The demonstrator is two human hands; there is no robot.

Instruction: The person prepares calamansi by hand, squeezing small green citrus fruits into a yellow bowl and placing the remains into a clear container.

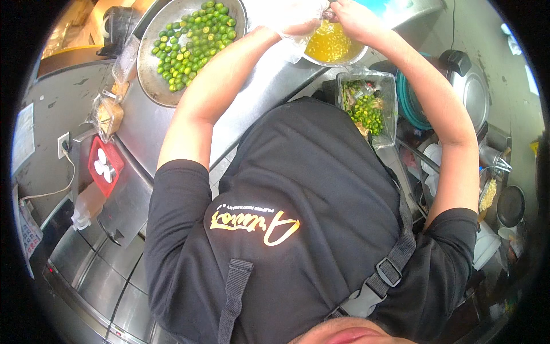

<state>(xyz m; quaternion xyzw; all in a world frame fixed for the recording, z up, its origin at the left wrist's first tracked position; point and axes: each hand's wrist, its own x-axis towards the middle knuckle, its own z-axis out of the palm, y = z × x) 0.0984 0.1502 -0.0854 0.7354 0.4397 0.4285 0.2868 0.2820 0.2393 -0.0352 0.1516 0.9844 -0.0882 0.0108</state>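
My left hand, in a clear plastic glove, is over the left rim of a metal bowl. The bowl contains yellow liquid with many pale seeds. My right hand, bare, meets the left above the bowl, its fingers closed around a small dark object that I cannot identify. Glare washes out part of the left hand, so its grip is unclear. Left of the hands, a wide metal pan holds small green citrus fruits, some showing cut yellow faces.
Below the bowl, a clear bin holds green citrus pieces and scraps. The steel counter runs beside my body. At left are a plastic food container, a red basket with white items, and a power outlet. Shelves with dishes stand at right.
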